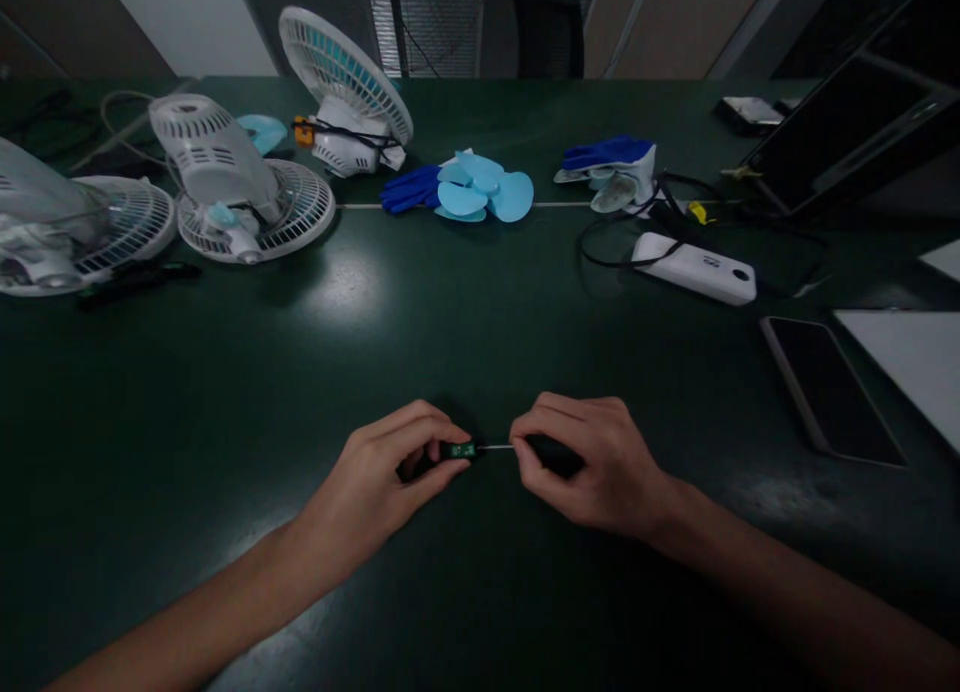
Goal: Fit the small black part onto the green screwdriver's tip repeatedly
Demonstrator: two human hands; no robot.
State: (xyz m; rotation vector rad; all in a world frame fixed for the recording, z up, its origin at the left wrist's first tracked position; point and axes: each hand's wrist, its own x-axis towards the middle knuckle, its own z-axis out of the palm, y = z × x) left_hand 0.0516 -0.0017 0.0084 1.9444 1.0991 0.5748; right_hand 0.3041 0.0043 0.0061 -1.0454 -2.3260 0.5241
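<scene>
Low over the dark green table, my left hand (409,457) is closed on the dark handle of a small screwdriver (461,451), which has a green marking with pale print. A thin metal shaft reaches rightward from the handle. My right hand (589,462) pinches the far end of that shaft between thumb and fingers, so its tip is hidden. The screwdriver lies level between both hands.
White fan bodies (217,172) stand at the back left. Behind my hands are a light-blue fan blade (484,187), blue-and-white gloves (611,162) and a white power strip (694,269) with black cable. A phone (836,392) and white paper (911,352) lie right.
</scene>
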